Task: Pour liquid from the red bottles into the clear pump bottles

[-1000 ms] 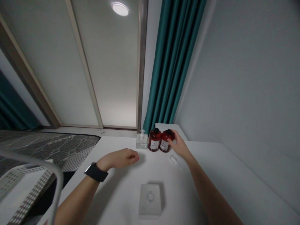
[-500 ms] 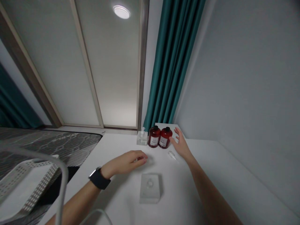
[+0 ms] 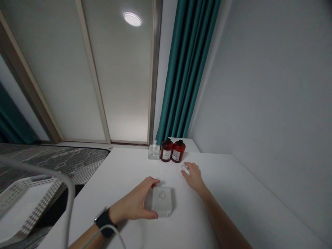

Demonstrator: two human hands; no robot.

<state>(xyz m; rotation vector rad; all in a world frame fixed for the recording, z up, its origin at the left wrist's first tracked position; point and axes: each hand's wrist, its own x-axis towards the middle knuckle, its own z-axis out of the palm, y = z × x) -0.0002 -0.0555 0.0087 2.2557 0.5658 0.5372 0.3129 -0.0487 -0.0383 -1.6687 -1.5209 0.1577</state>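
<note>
My left hand (image 3: 137, 201), with a dark watch on the wrist, is open with thumb and fingers spread around the left side of a clear, square-based bottle (image 3: 164, 202). The bottle's round neck faces up; whether the fingers touch it I cannot tell. Farther off on the right, my right hand (image 3: 194, 176) has its thumb and fingers closed around a small clear tube-shaped piece (image 3: 185, 169), which lies at the white tabletop. Its exact kind is too small to make out.
Two dark red bottles (image 3: 166, 150) with black caps and white labels stand at the table's far edge, beside a clear pump bottle (image 3: 154, 151). A white perforated basket (image 3: 49, 193) is at lower left, behind a pale curved tube (image 3: 69, 193). A wall bounds the right side.
My left hand has come nearer and spread its fingers around the square bottle. My right hand has dropped from beside the red bottles onto the small clear piece. The view has shifted slightly.
</note>
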